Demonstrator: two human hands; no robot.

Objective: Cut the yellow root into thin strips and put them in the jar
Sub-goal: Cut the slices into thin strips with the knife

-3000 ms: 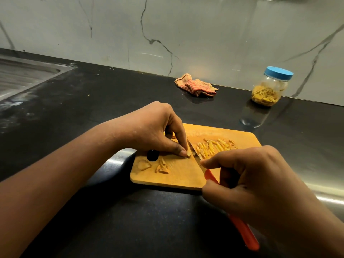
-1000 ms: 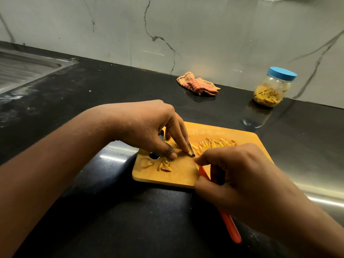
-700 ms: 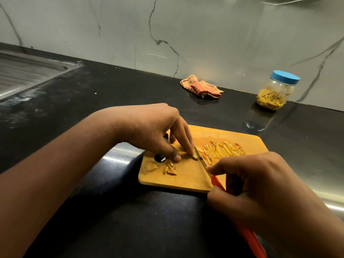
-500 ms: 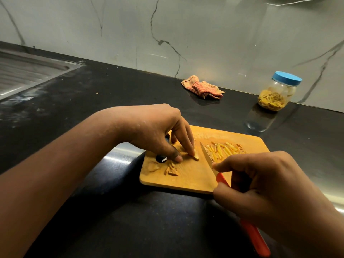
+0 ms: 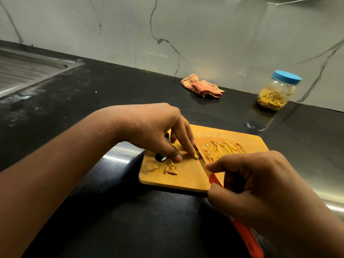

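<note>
On the wooden cutting board (image 5: pixel 188 178) my left hand (image 5: pixel 158 131) pins a small piece of yellow root (image 5: pixel 195 155) with thumb and fingertips. My right hand (image 5: pixel 260 185) grips a knife with a red handle (image 5: pixel 247 237). Its blade (image 5: pixel 202 159) rests on the board right beside the pinned root piece. A pile of thin yellow strips (image 5: pixel 221 149) lies to the right of the blade. The clear jar (image 5: pixel 277 92) with a blue lid on stands at the back right, with yellow strips inside.
Peel scraps (image 5: pixel 170 169) lie on the board's left part, near its dark hanging hole (image 5: pixel 160 157). A crumpled striped cloth (image 5: pixel 202 86) lies by the marble wall. A steel sink (image 5: pixel 22 71) is at the far left of the black counter (image 5: pixel 93 101).
The knife blade has come down against the root piece beside my left fingertips, after being lifted half a second ago. My left hand has stayed on the root.
</note>
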